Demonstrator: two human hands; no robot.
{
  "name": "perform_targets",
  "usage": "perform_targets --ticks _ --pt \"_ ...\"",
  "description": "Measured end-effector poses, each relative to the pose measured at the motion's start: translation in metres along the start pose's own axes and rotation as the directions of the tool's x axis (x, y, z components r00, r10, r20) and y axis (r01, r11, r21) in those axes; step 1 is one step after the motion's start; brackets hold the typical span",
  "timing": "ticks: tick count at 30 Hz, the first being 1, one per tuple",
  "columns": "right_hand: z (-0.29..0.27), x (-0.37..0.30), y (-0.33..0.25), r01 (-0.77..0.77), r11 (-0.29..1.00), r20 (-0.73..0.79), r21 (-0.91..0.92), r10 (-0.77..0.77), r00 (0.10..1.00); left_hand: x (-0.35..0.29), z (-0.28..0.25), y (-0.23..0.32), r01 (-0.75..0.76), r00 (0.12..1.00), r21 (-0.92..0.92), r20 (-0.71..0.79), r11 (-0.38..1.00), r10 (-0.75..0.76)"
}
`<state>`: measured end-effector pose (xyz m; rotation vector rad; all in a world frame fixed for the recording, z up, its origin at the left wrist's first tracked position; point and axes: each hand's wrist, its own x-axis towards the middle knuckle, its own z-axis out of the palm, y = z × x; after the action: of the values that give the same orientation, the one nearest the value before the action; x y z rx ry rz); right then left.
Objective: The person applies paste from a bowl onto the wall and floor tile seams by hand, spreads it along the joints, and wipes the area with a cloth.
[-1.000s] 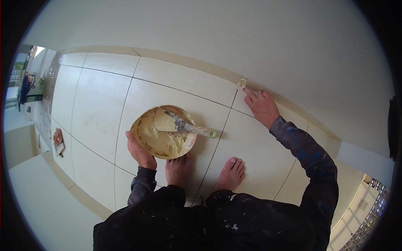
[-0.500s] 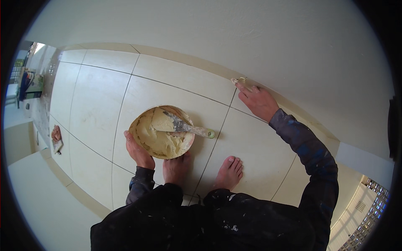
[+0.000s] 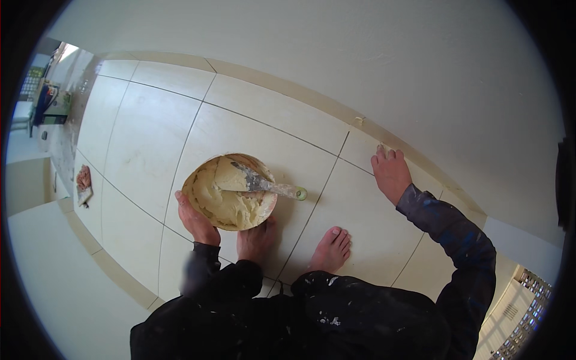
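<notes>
My left hand (image 3: 198,222) grips the left side of a round tub (image 3: 271,207) of cream-coloured putty (image 3: 234,207), fingers hidden under its wall. The tub is tilted toward me and sits by my left foot. A putty knife (image 3: 258,180) lies in it, blade in the paste, its worn handle sticking out over the right rim. My right hand (image 3: 393,177) reaches to the beige skirting (image 3: 312,96) at the wall's foot, fingers stretched out and slightly bent, with a pale smear at one fingertip. A small dab of putty (image 3: 360,120) clings to the skirting just beyond that hand.
Large cream floor tiles (image 3: 150,114) with dark joints spread around me. My bare right foot (image 3: 332,249) stands right of the tub. A stained crumpled rag (image 3: 84,185) lies at the left. Boxes (image 3: 54,105) stand far left. A white wall (image 3: 360,48) runs along the far side.
My right hand has moved right and nearer to me along the skirting. The putty clump at its fingertips is gone from them, and a dab sits on the skirting. My left hand still holds the tub.
</notes>
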<state>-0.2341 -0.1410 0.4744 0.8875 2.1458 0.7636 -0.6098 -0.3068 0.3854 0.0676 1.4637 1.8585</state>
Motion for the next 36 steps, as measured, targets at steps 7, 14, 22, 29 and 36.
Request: perform_targets --ticks 7,14,22,29,36 --pt "-0.06 0.06 -0.016 0.129 0.978 -0.343 0.167 -0.065 0.937 0.004 -0.007 0.002 -0.007 1.0 -0.002 0.014 1.0 0.007" --pt "-0.054 0.153 -0.022 0.086 0.993 -0.378 0.078 -0.05 0.924 0.0 -0.001 -0.004 -0.006 1.0 -0.027 -0.023 1.0 0.006" --pt "-0.041 0.14 -0.015 0.02 1.0 -0.127 0.003 -0.019 0.992 0.008 -0.011 -0.007 -0.023 0.999 -0.012 0.026 1.0 0.023" --pt "0.007 0.047 -0.002 0.018 1.0 -0.072 -0.015 -0.019 0.997 0.006 -0.001 -0.006 -0.001 0.999 -0.019 0.043 1.0 0.002" --pt "-0.022 0.053 -0.013 -0.039 0.987 -0.05 0.153 0.047 0.998 0.014 -0.007 0.0 -0.008 0.999 -0.001 0.034 1.0 0.008"
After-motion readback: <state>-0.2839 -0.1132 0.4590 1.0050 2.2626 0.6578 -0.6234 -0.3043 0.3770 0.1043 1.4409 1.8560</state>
